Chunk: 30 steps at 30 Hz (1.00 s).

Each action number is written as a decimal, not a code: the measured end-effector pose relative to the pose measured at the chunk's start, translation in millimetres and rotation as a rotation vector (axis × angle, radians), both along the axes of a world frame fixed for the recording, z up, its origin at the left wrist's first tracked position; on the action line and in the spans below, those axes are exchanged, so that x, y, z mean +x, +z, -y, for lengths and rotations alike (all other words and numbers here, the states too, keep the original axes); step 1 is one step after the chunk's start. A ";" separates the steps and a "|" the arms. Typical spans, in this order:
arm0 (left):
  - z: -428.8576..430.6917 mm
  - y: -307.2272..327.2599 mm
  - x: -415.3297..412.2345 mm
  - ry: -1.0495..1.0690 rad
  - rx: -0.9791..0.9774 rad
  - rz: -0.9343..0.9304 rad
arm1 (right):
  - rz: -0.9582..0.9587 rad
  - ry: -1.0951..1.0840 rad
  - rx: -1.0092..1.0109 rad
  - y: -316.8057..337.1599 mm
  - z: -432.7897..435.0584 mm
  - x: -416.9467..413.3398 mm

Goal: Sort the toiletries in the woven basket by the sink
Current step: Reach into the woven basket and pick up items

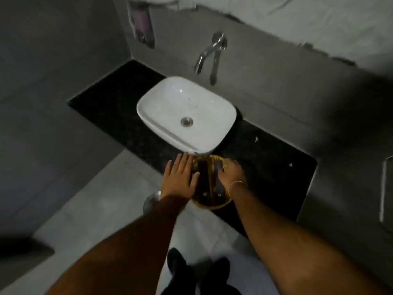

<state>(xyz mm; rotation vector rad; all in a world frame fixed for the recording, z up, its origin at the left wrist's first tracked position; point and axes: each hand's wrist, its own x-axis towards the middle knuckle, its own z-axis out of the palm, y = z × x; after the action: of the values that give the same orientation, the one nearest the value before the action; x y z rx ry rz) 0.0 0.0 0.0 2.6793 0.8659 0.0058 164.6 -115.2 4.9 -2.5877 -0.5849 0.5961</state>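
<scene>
Both hands, left hand (179, 177) and right hand (230, 171), rest on woven basket (212, 206); labels unreadable.

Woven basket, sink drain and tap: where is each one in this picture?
Woven basket (212, 206): head view, on its near rim.
Sink drain (187, 121): head view, on the metal ring in the basin.
Tap (205, 53): head view, on the curved spout.

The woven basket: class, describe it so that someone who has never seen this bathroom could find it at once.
Start at the white sink on the black counter. Just in front of its near edge, at the counter's front edge, sits the woven basket, with the left hand and right hand on either side. It is the only yellow-rimmed, round thing there, holding dark toiletries.
</scene>
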 end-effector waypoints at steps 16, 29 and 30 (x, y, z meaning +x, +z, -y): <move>26.1 -62.7 -40.4 -0.021 -0.076 -0.006 | -0.165 -0.315 0.055 -80.3 18.1 -41.5; 39.3 29.6 46.4 0.149 -0.606 0.256 | -0.146 -0.123 0.492 -21.3 118.2 -70.6; 40.2 31.0 49.1 0.153 -0.608 0.271 | -0.143 -0.113 0.493 -18.7 121.5 -69.2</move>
<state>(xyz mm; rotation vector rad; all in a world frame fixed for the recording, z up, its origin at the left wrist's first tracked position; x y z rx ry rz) 49.1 -40.2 31.0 1.9904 0.8203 0.1185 95.5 -236.8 -13.8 -2.0815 -0.4650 0.5175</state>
